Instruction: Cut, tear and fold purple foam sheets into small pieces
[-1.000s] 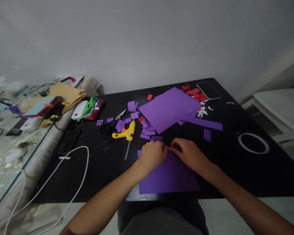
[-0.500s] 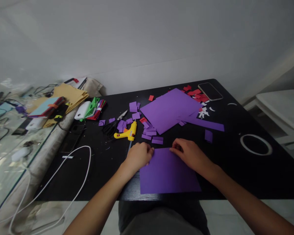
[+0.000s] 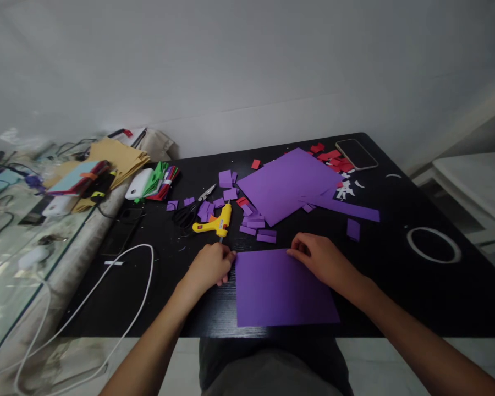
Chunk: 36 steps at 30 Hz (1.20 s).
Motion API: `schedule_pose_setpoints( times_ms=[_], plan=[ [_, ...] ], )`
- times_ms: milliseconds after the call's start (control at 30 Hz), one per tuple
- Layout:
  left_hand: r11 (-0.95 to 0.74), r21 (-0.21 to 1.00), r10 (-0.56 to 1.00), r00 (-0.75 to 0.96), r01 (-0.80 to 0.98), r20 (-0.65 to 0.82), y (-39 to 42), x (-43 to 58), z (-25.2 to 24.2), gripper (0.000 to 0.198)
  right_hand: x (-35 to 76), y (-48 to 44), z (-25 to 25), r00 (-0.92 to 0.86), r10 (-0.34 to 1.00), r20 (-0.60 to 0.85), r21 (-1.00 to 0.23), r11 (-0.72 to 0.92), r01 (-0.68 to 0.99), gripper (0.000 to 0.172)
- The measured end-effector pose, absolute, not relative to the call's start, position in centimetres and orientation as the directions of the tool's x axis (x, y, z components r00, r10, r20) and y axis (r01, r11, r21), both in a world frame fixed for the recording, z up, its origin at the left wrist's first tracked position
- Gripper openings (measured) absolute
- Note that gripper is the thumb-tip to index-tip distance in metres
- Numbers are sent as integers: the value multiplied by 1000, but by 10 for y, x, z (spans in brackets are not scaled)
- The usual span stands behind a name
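Note:
A purple sheet of paper (image 3: pixel 280 297) lies flat near the front edge of the black table. My right hand (image 3: pixel 319 253) pinches its far edge, right of the middle, between thumb and fingers. At the sheet's far left corner is my left hand (image 3: pixel 210 264), its fingers curled and pressed together. Whether they grip that corner or only touch it, I cannot tell. Just beyond the left hand rests a yellow glue gun (image 3: pixel 216 223), with black-handled scissors (image 3: pixel 193 208) behind it.
Small purple pieces (image 3: pixel 256 223) and a large purple sheet (image 3: pixel 291 184) lie farther back. Red scraps (image 3: pixel 338 160) and a phone (image 3: pixel 357 154) are at the far right, a white ring (image 3: pixel 433 245) nearer. A white cable (image 3: pixel 150 275) loops on the left.
My left hand has slid left along the sheet's far edge, from near its middle to the corner. My right hand stays in place on the edge.

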<state>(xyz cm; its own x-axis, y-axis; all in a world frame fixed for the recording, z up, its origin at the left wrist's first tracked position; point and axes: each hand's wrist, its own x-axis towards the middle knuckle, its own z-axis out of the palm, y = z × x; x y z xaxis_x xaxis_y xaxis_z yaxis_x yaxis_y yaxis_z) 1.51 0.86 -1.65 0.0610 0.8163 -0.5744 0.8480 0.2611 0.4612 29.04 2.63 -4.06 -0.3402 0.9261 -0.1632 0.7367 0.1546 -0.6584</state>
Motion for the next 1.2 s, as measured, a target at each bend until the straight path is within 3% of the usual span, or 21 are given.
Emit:
schedule_pose_setpoints(
  times_ms=[233, 300, 433, 500, 633, 733, 833, 900, 1000, 1100, 1200],
  plan=[
    [316, 484, 819, 24, 816, -574, 1, 8, -16, 33, 289, 23, -39, -305, 939, -159, -651, 132, 748, 4],
    [298, 531, 842, 44, 794, -538, -2, 7, -16, 36, 290, 20, -39, -305, 945, -118, -650, 159, 743, 12],
    [106, 620, 945, 115, 777, -305, 3, 5, -14, 27, 291, 16, -39, -330, 939, -95, -613, 206, 763, 36],
    [-6, 632, 974, 147, 775, -171, 13, 7, -10, 13, 290, 17, -38, -342, 933, -115, -591, 213, 778, 36],
    [-141, 626, 982, 191, 767, -13, 41, 18, -3, 17, 285, 25, -34, -359, 921, -152, -544, 225, 808, 34],
    [-231, 608, 970, 231, 759, 80, 55, 27, -5, 14, 282, 35, -26, -445, 867, -226, -625, 222, 748, 23],
    [-323, 692, 939, 311, 645, 147, 57, 30, -14, 17, 281, 48, -12, -547, 803, -239, -783, 174, 597, 14],
    [-330, 782, 915, 384, 529, 126, 52, 30, -19, 22, 279, 57, -3, -574, 801, -168, -844, 184, 503, 11],
    [-167, 913, 865, 500, 372, -45, 45, 27, -21, 27, 277, 71, 5, -523, 852, -31, -904, 199, 378, 15],
    [-21, 955, 819, 553, 297, -153, 43, 26, -21, 27, 276, 83, -4, -412, 907, 87, -938, 214, 272, 30],
    [-8, 968, 889, 445, 252, -108, 46, 23, -21, 29, 284, 94, -23, -265, 956, 130, -956, 192, 224, 55]
  ],
)
